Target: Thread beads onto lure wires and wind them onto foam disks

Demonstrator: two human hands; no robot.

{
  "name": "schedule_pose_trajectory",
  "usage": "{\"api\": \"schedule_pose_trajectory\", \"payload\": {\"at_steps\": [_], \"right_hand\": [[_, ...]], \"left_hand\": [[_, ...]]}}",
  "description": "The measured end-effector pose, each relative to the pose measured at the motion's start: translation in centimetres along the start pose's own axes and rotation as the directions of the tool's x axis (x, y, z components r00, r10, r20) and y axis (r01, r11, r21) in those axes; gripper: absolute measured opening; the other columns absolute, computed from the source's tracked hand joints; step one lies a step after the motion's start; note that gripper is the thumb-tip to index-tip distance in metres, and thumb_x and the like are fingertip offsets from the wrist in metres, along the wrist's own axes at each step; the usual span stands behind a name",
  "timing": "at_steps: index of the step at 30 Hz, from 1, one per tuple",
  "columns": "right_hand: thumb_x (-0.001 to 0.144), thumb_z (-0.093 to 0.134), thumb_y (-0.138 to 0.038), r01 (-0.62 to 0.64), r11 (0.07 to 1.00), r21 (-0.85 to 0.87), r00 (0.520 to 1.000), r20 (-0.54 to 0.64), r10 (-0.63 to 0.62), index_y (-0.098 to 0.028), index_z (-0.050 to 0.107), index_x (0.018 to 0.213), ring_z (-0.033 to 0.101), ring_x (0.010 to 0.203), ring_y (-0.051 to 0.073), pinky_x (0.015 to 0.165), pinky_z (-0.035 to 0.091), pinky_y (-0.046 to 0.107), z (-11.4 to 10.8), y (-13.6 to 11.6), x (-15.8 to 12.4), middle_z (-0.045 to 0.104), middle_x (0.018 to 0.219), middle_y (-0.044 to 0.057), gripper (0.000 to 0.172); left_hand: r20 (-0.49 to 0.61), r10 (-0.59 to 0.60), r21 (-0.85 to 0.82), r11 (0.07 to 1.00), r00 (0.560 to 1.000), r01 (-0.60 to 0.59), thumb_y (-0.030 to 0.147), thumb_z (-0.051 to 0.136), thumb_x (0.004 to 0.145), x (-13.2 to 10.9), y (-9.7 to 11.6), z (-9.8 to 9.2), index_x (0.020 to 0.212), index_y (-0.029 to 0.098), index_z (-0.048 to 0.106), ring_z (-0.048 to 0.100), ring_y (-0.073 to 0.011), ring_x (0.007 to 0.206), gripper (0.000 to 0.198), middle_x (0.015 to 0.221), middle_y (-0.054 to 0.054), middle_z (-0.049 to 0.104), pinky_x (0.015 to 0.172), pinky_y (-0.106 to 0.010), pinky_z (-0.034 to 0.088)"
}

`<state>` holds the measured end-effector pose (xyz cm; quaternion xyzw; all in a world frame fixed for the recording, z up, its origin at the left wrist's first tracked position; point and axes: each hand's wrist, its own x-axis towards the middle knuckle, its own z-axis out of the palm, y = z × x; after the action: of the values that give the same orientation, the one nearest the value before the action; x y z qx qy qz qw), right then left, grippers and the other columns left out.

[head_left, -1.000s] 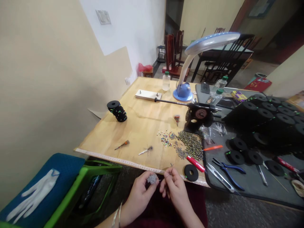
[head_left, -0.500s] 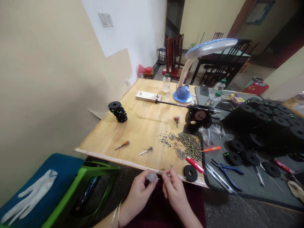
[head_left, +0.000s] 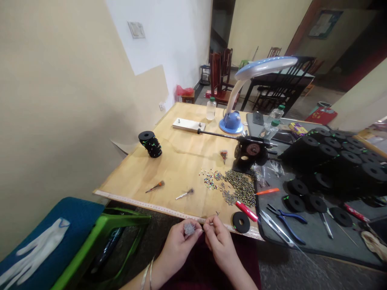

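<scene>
Just in front of the table edge, my left hand (head_left: 183, 241) is closed around a small grey, tufted bundle (head_left: 189, 229) whose exact kind I cannot make out. Beside it, my right hand (head_left: 219, 237) has thumb and fingers pinched together; whatever lies in them is too small to name. The fingertips of both hands almost meet. Right of them a black foam ring (head_left: 241, 222) lies at the table edge, with a red-handled tool (head_left: 246, 210) against it. Above the hands, a white stick with a wispy tuft (head_left: 184, 193) rests on the wood.
A heap of small metal pieces (head_left: 242, 187) and coloured beads (head_left: 211, 179) lies mid-table. Behind stand a black clamp device (head_left: 249, 149) and a blue lamp (head_left: 231, 121). Blue pliers (head_left: 287, 219), tweezers (head_left: 278, 227) and stacked black foam spools (head_left: 332, 157) occupy the grey mat at right.
My right hand has moved slightly left, closer to my left hand. The grey bundle has tilted a little in my left hand. The camera view has shifted slightly.
</scene>
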<state>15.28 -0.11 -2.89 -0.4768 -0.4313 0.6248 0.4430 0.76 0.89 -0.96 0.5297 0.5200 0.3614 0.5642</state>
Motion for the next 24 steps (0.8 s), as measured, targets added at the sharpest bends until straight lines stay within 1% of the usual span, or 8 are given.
{"api": "schedule_pose_trajectory", "payload": {"at_steps": [3, 6, 11, 14, 16, 18, 21, 24], "right_hand": [[0.090, 0.053, -0.039, 0.078, 0.981, -0.178, 0.996, 0.058, -0.068, -0.019, 0.049, 0.080, 0.036, 0.050, 0.009, 0.047, 0.029, 0.020, -0.5, -1.1, 0.1, 0.041, 0.058, -0.008, 0.022], [0.087, 0.058, -0.026, 0.135, 0.912, -0.387, 0.986, 0.145, -0.084, -0.018, 0.056, 0.080, 0.042, 0.056, 0.010, 0.054, 0.032, 0.021, -0.7, -2.6, 0.1, 0.047, 0.061, -0.006, 0.010], [0.086, 0.057, -0.018, 0.258, 0.789, -0.557, 0.959, 0.243, -0.142, -0.019, 0.060, 0.073, 0.052, 0.061, 0.012, 0.059, 0.037, 0.021, -0.6, -4.2, 0.6, 0.058, 0.066, -0.003, 0.013], [0.086, 0.057, -0.016, 0.367, 0.680, -0.635, 0.927, 0.307, -0.214, -0.019, 0.062, 0.074, 0.055, 0.064, 0.014, 0.062, 0.037, 0.023, -0.9, -4.8, 1.1, 0.061, 0.067, -0.002, 0.013], [0.087, 0.057, -0.018, 0.437, 0.622, -0.650, 0.898, 0.354, -0.260, -0.020, 0.063, 0.075, 0.055, 0.067, 0.016, 0.062, 0.038, 0.024, -1.4, -5.3, 1.4, 0.060, 0.068, 0.000, 0.013], [0.088, 0.056, -0.019, 0.489, 0.577, -0.655, 0.872, 0.388, -0.298, -0.020, 0.063, 0.077, 0.055, 0.070, 0.017, 0.063, 0.038, 0.025, -1.9, -5.6, 1.6, 0.060, 0.071, 0.001, 0.013], [0.090, 0.054, -0.021, 0.524, 0.508, -0.684, 0.852, 0.404, -0.334, -0.020, 0.062, 0.078, 0.053, 0.073, 0.018, 0.063, 0.038, 0.027, -2.7, -5.7, 1.8, 0.059, 0.073, 0.002, 0.014], [0.091, 0.052, -0.021, 0.517, 0.437, -0.736, 0.851, 0.388, -0.354, -0.021, 0.061, 0.078, 0.051, 0.075, 0.019, 0.065, 0.039, 0.029, -3.7, -5.6, 1.8, 0.057, 0.072, 0.002, 0.015]], "left_hand": [[0.000, -0.026, -0.013, 1.000, 1.000, 0.026, 0.036, 0.065, 0.076, 0.0, 0.5, -0.4, 0.072, 0.015, 0.063, 0.055, -0.0170, 0.063, 0.022, 0.066, -0.003, 0.064, 0.063, -0.025, 0.044], [0.033, -0.009, 0.004, 1.000, 0.999, 0.009, 0.036, 0.065, 0.077, 0.2, 1.2, -1.3, 0.069, 0.015, 0.064, 0.054, -0.0164, 0.063, 0.022, 0.065, -0.002, 0.063, 0.063, -0.025, 0.043], [0.092, -0.061, -0.057, 0.996, 0.994, 0.067, 0.038, 0.069, 0.073, 0.7, 1.9, -2.9, 0.066, 0.015, 0.062, 0.048, -0.0134, 0.061, 0.025, 0.061, 0.001, 0.056, 0.060, -0.023, 0.039], [0.180, -0.161, -0.177, 0.965, 0.970, 0.193, 0.041, 0.072, 0.070, 0.9, 1.9, -3.6, 0.065, 0.015, 0.058, 0.034, -0.0078, 0.050, 0.030, 0.053, 0.006, 0.043, 0.048, -0.020, 0.028], [0.256, -0.238, -0.278, 0.910, 0.937, 0.307, 0.043, 0.073, 0.069, 0.9, 1.7, -3.8, 0.064, 0.016, 0.054, 0.021, -0.0054, 0.044, 0.034, 0.050, 0.010, 0.032, 0.042, -0.020, 0.016], [0.324, -0.290, -0.388, 0.827, 0.900, 0.407, 0.043, 0.076, 0.066, 0.9, 1.5, -3.8, 0.065, 0.017, 0.051, 0.014, -0.0043, 0.043, 0.036, 0.049, 0.012, 0.026, 0.041, -0.020, 0.009], [0.391, -0.325, -0.520, 0.694, 0.861, 0.498, 0.040, 0.082, 0.060, 0.7, 1.4, -3.6, 0.066, 0.018, 0.049, 0.011, -0.0029, 0.041, 0.041, 0.047, 0.013, 0.022, 0.041, -0.019, 0.007], [0.420, -0.318, -0.629, 0.573, 0.850, 0.525, 0.035, 0.086, 0.057, 0.5, 1.7, -3.7, 0.065, 0.017, 0.049, 0.011, -0.0014, 0.040, 0.042, 0.049, 0.013, 0.023, 0.040, -0.017, 0.007]]}}
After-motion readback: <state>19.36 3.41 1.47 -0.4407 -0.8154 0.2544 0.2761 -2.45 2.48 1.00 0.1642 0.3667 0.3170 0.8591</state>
